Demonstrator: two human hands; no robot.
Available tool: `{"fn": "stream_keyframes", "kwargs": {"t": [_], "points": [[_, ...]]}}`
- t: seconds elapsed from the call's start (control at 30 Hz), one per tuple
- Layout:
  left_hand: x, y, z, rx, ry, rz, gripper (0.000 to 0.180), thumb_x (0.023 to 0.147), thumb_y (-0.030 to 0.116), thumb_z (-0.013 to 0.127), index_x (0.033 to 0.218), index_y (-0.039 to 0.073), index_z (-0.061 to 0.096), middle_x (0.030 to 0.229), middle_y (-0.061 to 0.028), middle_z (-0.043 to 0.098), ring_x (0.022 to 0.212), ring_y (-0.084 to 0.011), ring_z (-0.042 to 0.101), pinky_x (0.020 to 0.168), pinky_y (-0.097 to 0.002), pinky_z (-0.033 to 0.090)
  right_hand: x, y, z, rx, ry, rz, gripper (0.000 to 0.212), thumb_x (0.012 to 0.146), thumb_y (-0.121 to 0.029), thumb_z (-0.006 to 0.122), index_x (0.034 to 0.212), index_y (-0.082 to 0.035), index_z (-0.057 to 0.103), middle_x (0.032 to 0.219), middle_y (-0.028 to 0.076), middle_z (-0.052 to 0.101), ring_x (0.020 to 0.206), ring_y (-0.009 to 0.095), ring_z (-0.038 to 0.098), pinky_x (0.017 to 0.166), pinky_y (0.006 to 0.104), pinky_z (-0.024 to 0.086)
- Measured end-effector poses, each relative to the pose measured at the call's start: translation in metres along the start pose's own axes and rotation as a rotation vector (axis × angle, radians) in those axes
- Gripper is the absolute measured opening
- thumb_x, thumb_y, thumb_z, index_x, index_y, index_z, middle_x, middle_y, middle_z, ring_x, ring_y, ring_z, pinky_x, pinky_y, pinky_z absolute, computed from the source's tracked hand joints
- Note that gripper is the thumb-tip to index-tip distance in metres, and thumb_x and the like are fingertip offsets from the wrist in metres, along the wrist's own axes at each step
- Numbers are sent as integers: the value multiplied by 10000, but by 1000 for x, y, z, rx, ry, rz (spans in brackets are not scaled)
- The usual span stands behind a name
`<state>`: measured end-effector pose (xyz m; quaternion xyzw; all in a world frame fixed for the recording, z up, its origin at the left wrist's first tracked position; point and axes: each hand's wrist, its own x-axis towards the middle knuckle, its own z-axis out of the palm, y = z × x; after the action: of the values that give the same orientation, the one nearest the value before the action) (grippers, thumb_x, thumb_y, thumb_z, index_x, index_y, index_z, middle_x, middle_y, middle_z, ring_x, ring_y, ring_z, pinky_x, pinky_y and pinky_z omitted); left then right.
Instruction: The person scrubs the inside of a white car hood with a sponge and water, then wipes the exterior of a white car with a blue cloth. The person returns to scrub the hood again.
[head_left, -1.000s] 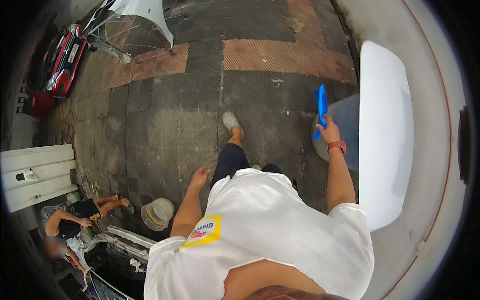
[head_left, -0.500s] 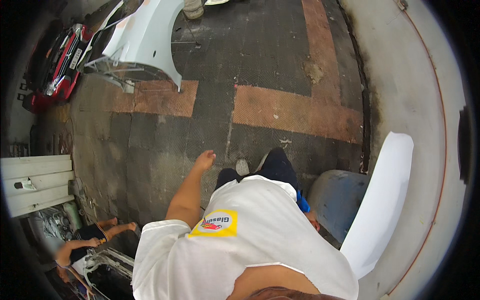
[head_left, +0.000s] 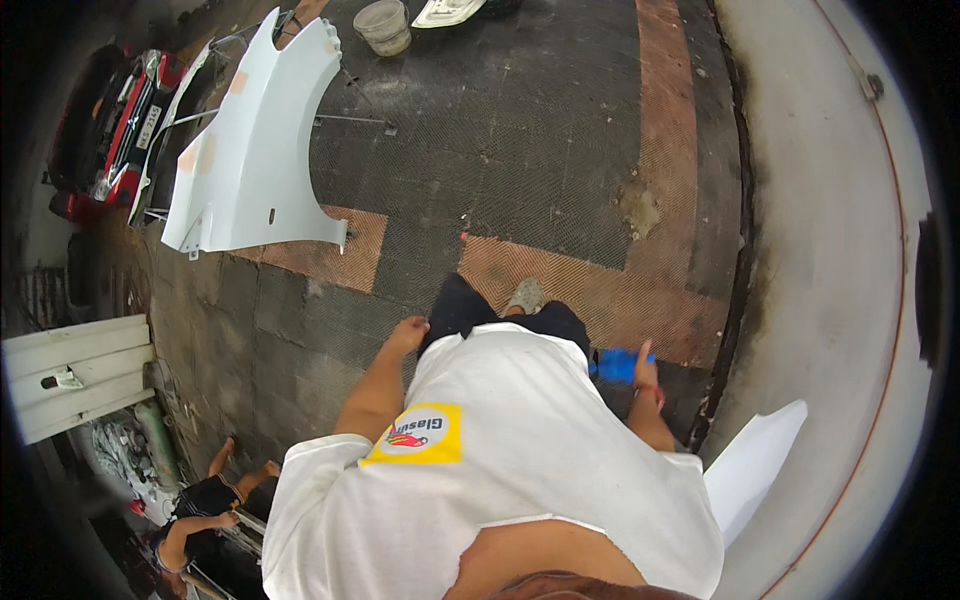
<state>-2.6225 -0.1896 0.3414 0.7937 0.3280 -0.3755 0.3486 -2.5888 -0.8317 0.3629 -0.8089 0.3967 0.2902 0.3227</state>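
Observation:
My right hand [head_left: 646, 372], with a red band at the wrist, is closed round a blue object [head_left: 615, 365] beside my hip. Motion smears the object, so its kind is unclear. Hanging at my left thigh, my left hand [head_left: 408, 333] has its fingers loosely curled, with nothing visible in them. Ahead and to the left, a pale car fender [head_left: 258, 150] with peach-coloured patches rests on a thin metal stand, out of reach of both hands.
A grey bucket [head_left: 383, 27] stands at the far side. The wall [head_left: 825, 250] runs along my right, with a white curved panel [head_left: 750, 465] near it. Left are a red car front [head_left: 135, 135], ribbed white panels [head_left: 80, 370] and another person [head_left: 205, 505] crouching.
I have moved forward, so the fender and bucket appear nearer. My right hand with the blue object has swung into view; my left hand has drawn back to my thigh.

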Motion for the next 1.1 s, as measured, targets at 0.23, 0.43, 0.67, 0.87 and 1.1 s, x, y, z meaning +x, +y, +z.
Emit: {"fn": "stream_keyframes", "kwargs": {"t": [0.23, 0.43, 0.67, 0.87, 1.1], "points": [[125, 162, -85, -420, -12, 18, 536, 1101, 350, 634, 1563, 87, 565, 1496, -130, 652, 1349, -267, 628, 1145, -407, 483, 172, -344, -150, 77, 364, -505, 985, 1051, -778, 372, 1450, 94, 596, 1370, 340, 677, 1310, 485, 641, 1087, 509, 496], [234, 326, -196, -633, -99, 14, 545, 1111, 400, 616, 1581, 135, 541, 1484, -55, 631, 1283, -207, 614, 1080, -394, 506, 239, -509, -127, -49, 427, -526, 806, 1043, -656, 548, 1294, 95, 702, 1156, 330, 744, 1147, 465, 724, 989, 521, 542], [359, 503, -404, -639, 118, 390, 599, 1096, 424, 643, 1578, 83, 543, 1253, -25, 680, 1049, -142, 602, 930, -333, 517, 263, -523, -7, -342, 262, -140, 894, 912, -733, 696, 1215, 107, 740, 1137, 358, 750, 1128, 496, 732, 969, 546, 548], [306, 680, -652, -819, 205, 711, 549, 1094, 408, 650, 1544, 102, 575, 1482, -75, 658, 1291, -200, 644, 1092, -366, 490, 271, -610, 54, -295, 70, 139, 1083, 910, -881, 538, 1277, 125, 699, 1286, 350, 698, 1256, 484, 672, 1056, 539, 515], [186, 843, -888, -610, 1033, 1593, 289, 1106, 222, 635, 1328, 45, 692, 1213, -61, 740, 1069, -182, 698, 1001, -337, 546, 326, -902, 70, 454, -73, 386, 1078, 991, -853, 423, 1525, 78, 517, 1522, 243, 588, 1364, 393, 619, 1165, 473, 460]]}}
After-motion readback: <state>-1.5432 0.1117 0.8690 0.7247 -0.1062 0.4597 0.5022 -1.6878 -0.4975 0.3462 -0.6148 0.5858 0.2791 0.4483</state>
